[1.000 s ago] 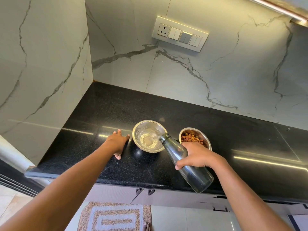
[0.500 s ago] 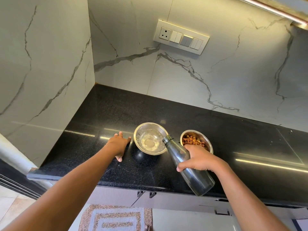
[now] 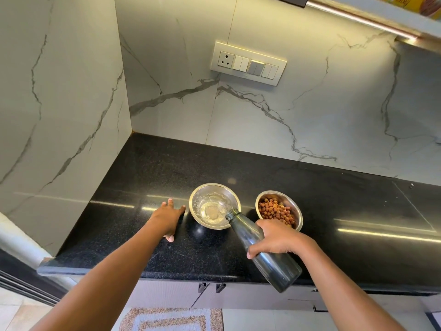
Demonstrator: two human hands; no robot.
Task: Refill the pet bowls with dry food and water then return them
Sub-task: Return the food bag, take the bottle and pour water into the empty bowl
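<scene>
Right hand (image 3: 276, 237) is clenched round a tilted bottle (image 3: 262, 249) at the water bowl (image 3: 214, 205); left hand (image 3: 167, 217) is laid flat, released, on the desk (image 3: 334, 199).

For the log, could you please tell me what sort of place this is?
Most likely a home kitchen: a black granite countertop over cabinets, a marble-look backsplash carrying a socket-and-switch panel, and a floor mat below.

black speckled counter (image 3: 310, 187), white grey-veined wall (image 3: 310, 111), silver bowls (image 3: 194, 211), brown kibble (image 3: 274, 211), dark bottle (image 3: 274, 266), beige patterned mat (image 3: 171, 320).
</scene>
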